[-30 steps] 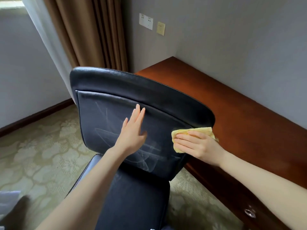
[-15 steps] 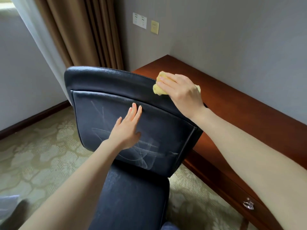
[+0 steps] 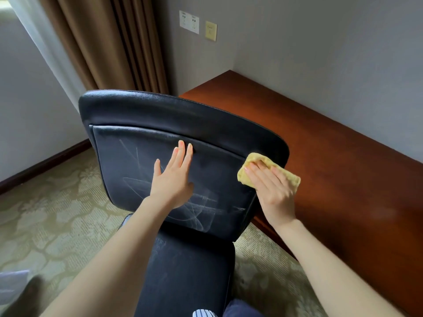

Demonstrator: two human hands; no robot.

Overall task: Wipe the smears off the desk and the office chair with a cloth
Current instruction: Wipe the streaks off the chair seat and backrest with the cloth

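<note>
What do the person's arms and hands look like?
The left arm and the right arm are bare, with no sleeves in view. The left hand and the right hand wear no gloves, rings, watch or bracelet. The fingers are slim, with short nails.

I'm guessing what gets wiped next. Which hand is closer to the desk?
Right. The right hand presses the cloth at the edge of the chair back beside the desk; the left hand lies on its middle, farther off.
</note>
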